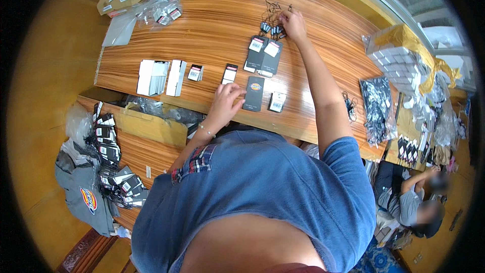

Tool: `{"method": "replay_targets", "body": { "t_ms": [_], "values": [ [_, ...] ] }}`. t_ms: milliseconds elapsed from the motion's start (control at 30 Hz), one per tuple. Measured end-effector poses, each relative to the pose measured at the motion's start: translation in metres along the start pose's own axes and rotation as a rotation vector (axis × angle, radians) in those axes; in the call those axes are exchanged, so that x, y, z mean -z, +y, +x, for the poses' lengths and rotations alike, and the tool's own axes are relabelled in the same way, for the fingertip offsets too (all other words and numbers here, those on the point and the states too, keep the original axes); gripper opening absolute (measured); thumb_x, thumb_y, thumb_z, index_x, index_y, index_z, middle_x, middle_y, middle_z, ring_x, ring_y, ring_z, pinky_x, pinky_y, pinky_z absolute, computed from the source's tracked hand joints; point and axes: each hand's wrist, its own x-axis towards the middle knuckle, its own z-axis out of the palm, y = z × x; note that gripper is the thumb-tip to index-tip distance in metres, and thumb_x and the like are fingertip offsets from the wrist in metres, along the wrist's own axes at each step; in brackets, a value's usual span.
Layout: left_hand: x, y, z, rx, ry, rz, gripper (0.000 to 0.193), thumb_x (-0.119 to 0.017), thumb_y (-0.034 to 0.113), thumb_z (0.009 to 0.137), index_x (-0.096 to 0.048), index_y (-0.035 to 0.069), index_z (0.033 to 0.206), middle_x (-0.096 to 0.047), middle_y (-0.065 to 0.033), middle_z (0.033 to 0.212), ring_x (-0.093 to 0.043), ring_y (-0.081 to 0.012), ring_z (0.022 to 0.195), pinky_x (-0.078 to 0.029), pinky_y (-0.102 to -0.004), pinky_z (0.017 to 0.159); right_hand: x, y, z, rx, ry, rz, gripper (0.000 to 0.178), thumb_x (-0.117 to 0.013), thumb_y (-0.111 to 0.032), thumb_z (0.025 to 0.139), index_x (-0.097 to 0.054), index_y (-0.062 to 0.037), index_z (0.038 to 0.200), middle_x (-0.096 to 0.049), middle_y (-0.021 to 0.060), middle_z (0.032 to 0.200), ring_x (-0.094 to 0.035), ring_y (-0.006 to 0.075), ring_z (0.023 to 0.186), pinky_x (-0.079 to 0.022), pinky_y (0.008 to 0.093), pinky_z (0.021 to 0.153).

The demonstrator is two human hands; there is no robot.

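My right hand reaches to the far side of the table, its fingers curled in at a bunch of black tag strings with small dark tabs; a string shows by the fingertips. My left hand rests with fingers apart beside a dark grey hang tag bearing a red and yellow emblem. Just beyond that hand lies a small stack of black-and-white tags. Two stacks of grey tags with white stickers lie between the strings and the emblem tag. A small barcode tag stack sits to the right.
White card stacks and a small barcode stack line the left. A taped box and a bag of black pieces stand right. Strung tags cover a lower surface at left. Another person sits at right.
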Motion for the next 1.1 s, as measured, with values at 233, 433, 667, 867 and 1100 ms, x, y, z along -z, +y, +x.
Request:
{"method": "replay_targets", "body": {
  "t_ms": [233,433,667,867,1100],
  "values": [
    [0.010,-0.011,-0.022,0.065,0.074,0.000,0.023,-0.062,0.015,0.077,-0.061,0.008,0.099,-0.049,-0.0091,0.101,-0.044,-0.0272,0.097,-0.037,-0.0371,0.087,-0.028,0.011,0.030,-0.032,-0.187,-0.185,0.016,-0.058,-0.026,0.077,-0.067,-0.0137,0.082,-0.060,0.0114,0.095,-0.055,0.0291,0.094,-0.047,0.0416,0.078],
    [0.021,-0.019,-0.017,0.072,0.090,-0.046,0.022,-0.062,0.012,0.077,-0.061,0.007,0.099,-0.050,-0.0082,0.100,-0.044,-0.0265,0.096,-0.037,-0.0369,0.086,-0.040,0.048,0.053,-0.323,-0.068,0.616,0.006,-0.056,-0.001,0.076,-0.061,-0.0014,0.079,-0.063,0.0068,0.073,-0.060,0.0172,0.067,-0.047,0.0293,0.062],
    [0.029,-0.029,-0.017,0.076,0.069,-0.051,0.021,-0.061,0.010,0.077,-0.060,0.006,0.098,-0.051,-0.0077,0.098,-0.045,-0.0264,0.096,-0.037,-0.0366,0.086,-0.049,0.059,0.077,-0.537,-0.017,0.813,0.020,-0.057,0.006,0.073,-0.057,-0.0012,0.092,-0.060,0.0052,0.075,-0.056,0.0131,0.062,-0.045,0.0242,0.053],
    [0.035,-0.036,-0.019,0.066,0.024,-0.081,0.021,-0.060,0.011,0.078,-0.060,0.005,0.098,-0.051,-0.0084,0.098,-0.045,-0.0267,0.095,-0.037,-0.0367,0.086,-0.064,0.096,0.095,-0.521,0.022,0.614,0.019,-0.058,0.004,0.072,-0.057,-0.0021,0.090,-0.060,0.0050,0.072,-0.056,0.0132,0.056,-0.044,0.0252,0.047],
    [0.028,-0.033,-0.014,0.006,-0.012,-0.060,0.024,-0.061,0.013,0.078,-0.059,0.006,0.100,-0.051,-0.0088,0.099,-0.044,-0.0277,0.097,-0.037,-0.0376,0.087,-0.003,0.052,0.058,-0.435,0.076,0.502,0.022,-0.059,-0.002,0.074,-0.058,-0.0040,0.096,-0.060,0.0047,0.079,-0.058,0.0132,0.062,-0.046,0.0251,0.052]
  ]
}}
